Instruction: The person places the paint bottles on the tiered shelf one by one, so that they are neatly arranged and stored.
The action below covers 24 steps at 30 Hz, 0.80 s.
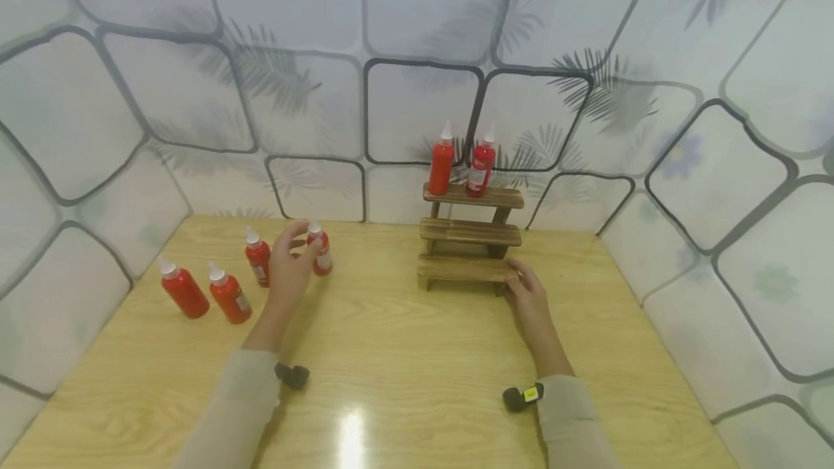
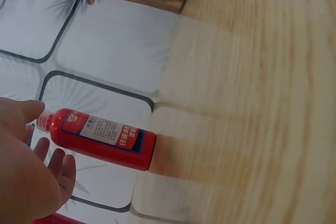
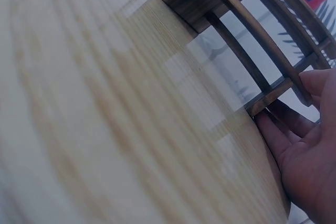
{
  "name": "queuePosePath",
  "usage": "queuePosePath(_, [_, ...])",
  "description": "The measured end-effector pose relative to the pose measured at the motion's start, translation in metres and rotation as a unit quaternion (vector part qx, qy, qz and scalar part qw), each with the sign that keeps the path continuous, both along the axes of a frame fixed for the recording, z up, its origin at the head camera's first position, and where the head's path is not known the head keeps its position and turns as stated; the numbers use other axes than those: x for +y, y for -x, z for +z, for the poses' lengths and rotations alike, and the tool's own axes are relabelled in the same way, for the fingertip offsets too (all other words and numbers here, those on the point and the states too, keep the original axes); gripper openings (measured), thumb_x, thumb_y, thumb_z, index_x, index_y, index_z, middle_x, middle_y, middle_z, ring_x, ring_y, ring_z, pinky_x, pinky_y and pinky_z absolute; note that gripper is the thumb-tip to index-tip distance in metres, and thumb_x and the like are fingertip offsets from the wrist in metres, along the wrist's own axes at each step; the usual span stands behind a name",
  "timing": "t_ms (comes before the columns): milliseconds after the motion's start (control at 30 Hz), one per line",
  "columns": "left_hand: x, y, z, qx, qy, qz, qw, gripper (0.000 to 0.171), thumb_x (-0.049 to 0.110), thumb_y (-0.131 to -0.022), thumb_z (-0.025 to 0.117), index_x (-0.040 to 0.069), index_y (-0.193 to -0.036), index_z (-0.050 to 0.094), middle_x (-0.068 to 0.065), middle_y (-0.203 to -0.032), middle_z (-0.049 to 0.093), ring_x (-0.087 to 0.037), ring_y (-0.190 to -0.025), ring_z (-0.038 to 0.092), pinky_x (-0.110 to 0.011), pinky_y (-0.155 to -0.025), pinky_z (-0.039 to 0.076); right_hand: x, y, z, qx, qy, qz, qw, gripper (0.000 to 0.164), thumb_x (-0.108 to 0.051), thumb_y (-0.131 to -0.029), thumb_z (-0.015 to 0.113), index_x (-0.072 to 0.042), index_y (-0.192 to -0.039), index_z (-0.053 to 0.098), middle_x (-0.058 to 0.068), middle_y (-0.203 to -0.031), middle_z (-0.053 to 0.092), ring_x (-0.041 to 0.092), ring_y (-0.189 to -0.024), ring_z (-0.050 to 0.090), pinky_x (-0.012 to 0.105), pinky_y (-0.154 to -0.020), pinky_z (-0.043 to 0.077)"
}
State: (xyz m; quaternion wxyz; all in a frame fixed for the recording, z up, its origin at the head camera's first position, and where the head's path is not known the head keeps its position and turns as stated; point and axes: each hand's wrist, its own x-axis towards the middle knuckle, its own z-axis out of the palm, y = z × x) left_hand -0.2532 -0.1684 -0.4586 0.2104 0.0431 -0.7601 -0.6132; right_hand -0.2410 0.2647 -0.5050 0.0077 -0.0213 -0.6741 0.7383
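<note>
Left hand curves near a red nozzle bottle toward the bench's back edge, grip unclear; right hand pinches the stepped wooden rack. Two bottles top it; four seem left to shelve.

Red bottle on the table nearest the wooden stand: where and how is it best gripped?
I would grip the red bottle by its cylindrical body, below the narrowing shoulder, from the left, where the left hand is: it stands upright.
</note>
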Motion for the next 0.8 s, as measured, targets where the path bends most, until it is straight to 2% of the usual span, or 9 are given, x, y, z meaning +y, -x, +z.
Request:
queuePosePath(167, [-0.0015, 0.0027, -0.0030, -0.020, -0.004, -0.013, 0.9997, 0.043, 0.010, -0.096, 0.067, 0.006, -0.138, 0.057, -0.014, -0.142, 0.054, -0.031, -0.124, 0.053, -0.033, -0.095, 0.045, 0.0011, 0.0004, -0.0010, 0.001, -0.019, -0.001, 1.000, 0.051, -0.026, -0.107, 0.051, -0.007, -0.153, 0.038, 0.022, -0.152, 0.039, 0.033, -0.141, 0.044, 0.035, -0.117, 0.038])
queuePosePath(400, [-0.0014, 0.0052, -0.0051, -0.037, -0.043, -0.050, 0.9971, 0.052, 0.011, -0.097, 0.066, 0.009, -0.146, 0.050, -0.012, -0.151, 0.047, -0.031, -0.136, 0.047, -0.048, -0.111, 0.043, 0.0023, -0.0008, 0.0007, 0.003, -0.041, 0.004, 0.999, 0.051, -0.027, -0.107, 0.049, -0.008, -0.154, 0.037, 0.021, -0.159, 0.032, 0.036, -0.146, 0.037, 0.041, -0.119, 0.035])
queuePosePath(500, [-0.0008, 0.0059, -0.0045, -0.043, -0.034, -0.056, 0.9969, 0.054, 0.008, -0.097, 0.065, 0.007, -0.148, 0.047, -0.015, -0.152, 0.047, -0.034, -0.139, 0.045, -0.051, -0.115, 0.039, 0.0019, -0.0014, 0.0023, -0.001, -0.054, 0.003, 0.999, 0.052, -0.028, -0.107, 0.048, -0.009, -0.154, 0.037, 0.018, -0.161, 0.032, 0.034, -0.146, 0.038, 0.041, -0.119, 0.036])
queuePosePath(600, [-0.0010, 0.0066, -0.0061, -0.047, -0.004, -0.050, 0.9976, 0.054, 0.007, -0.097, 0.064, 0.008, -0.148, 0.046, -0.016, -0.151, 0.048, -0.035, -0.140, 0.044, -0.051, -0.116, 0.037, 0.0019, -0.0005, 0.0013, 0.000, -0.058, 0.005, 0.998, 0.052, -0.030, -0.107, 0.049, -0.009, -0.154, 0.038, 0.016, -0.160, 0.033, 0.033, -0.145, 0.039, 0.039, -0.118, 0.037])
queuePosePath(800, [-0.0004, 0.0095, -0.0103, -0.046, 0.019, -0.051, 0.9975, 0.056, 0.005, -0.097, 0.063, 0.009, -0.149, 0.045, -0.015, -0.151, 0.048, -0.034, -0.139, 0.045, -0.052, -0.114, 0.039, 0.0045, 0.0012, -0.0010, 0.010, -0.059, 0.010, 0.998, 0.052, -0.029, -0.107, 0.050, -0.008, -0.153, 0.038, 0.016, -0.160, 0.033, 0.033, -0.145, 0.039, 0.039, -0.118, 0.038])
